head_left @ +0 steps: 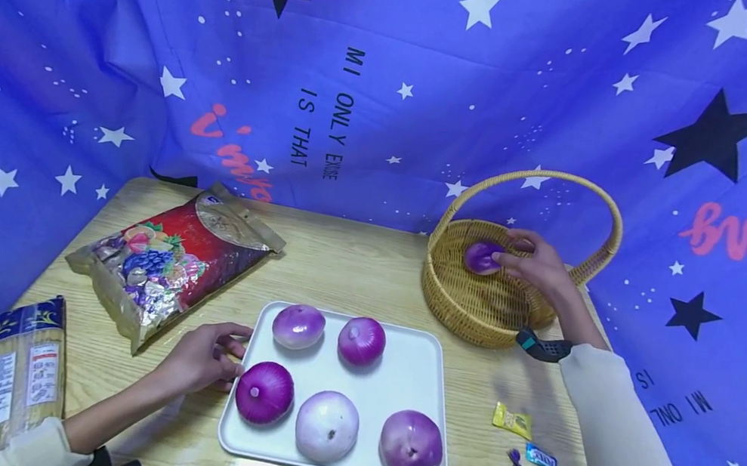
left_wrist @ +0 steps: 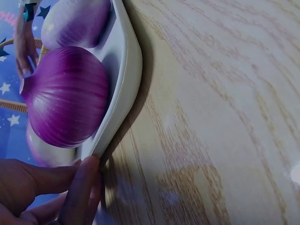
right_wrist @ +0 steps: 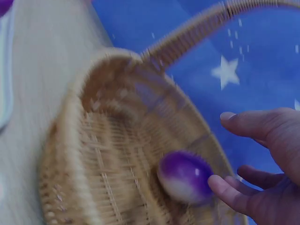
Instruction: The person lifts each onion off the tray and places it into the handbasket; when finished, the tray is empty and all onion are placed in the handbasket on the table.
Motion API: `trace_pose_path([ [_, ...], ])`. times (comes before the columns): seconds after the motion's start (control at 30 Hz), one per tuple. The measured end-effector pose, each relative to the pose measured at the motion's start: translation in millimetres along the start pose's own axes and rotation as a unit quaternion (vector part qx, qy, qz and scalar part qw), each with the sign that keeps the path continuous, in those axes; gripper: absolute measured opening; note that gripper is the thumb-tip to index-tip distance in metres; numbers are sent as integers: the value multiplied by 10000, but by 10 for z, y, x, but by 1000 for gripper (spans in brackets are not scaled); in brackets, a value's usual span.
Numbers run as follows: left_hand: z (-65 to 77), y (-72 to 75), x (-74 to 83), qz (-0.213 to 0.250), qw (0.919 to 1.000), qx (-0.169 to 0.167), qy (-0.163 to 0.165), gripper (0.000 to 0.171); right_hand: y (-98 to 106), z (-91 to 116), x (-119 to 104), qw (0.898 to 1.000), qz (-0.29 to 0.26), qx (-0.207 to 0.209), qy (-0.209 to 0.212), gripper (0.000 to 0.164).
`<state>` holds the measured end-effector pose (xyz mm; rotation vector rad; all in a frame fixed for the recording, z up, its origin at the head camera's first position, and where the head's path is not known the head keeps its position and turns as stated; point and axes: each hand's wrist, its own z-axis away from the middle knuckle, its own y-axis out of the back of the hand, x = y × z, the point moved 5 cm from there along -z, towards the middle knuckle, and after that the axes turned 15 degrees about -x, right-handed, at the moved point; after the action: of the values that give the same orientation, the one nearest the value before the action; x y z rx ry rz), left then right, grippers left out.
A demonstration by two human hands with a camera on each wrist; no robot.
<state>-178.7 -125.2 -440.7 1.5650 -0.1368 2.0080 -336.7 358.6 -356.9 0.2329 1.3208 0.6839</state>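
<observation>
My right hand (head_left: 537, 265) reaches over the wicker basket (head_left: 466, 322), thumb and fingers spread. Inside that basket lies a round purple-and-white vegetable (right_wrist: 185, 177), and a fingertip comes right up to its side in the right wrist view. At the left rim of a white tray (head_left: 390, 333), my left hand (head_left: 199, 359) pinches the edge between thumb and fingers. Two red onions, one deep purple (head_left: 264, 392) and one lighter (head_left: 362, 342), sit on the tray. Three smoother purple-white vegetables share it: an oval one (head_left: 298, 326), a pale one (head_left: 327, 426) and a larger one (head_left: 411, 446).
A red-and-gold candy bag (head_left: 172, 261) lies at the back left, with a pack of dry noodles (head_left: 24, 371) nearer the front. Right of the tray are small wrapped sweets, among them a yellow one (head_left: 512, 420). A blue star-printed cloth (head_left: 386, 113) surrounds the table.
</observation>
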Motion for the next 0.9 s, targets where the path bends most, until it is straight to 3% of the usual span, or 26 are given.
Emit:
trace_pose_path([
  [0.27, 9, 0, 16, 28, 10000, -28, 17, 57, -295, 198, -446, 9965, 365, -343, 662, 65],
  [0.43, 16, 2, 18, -1, 10000, -21, 9, 56, -542, 307, -613, 9921, 248, -616, 1064, 58],
  [0.57, 20, 9, 18, 30, 10000, -30, 3, 56, -827, 381, -706, 9865, 45, -1040, 1261, 54],
  [0.9, 13, 2, -3, 205, 9997, -87, -66, 57, -1475, 397, -787, 9651, 314, -1949, 1721, 58],
])
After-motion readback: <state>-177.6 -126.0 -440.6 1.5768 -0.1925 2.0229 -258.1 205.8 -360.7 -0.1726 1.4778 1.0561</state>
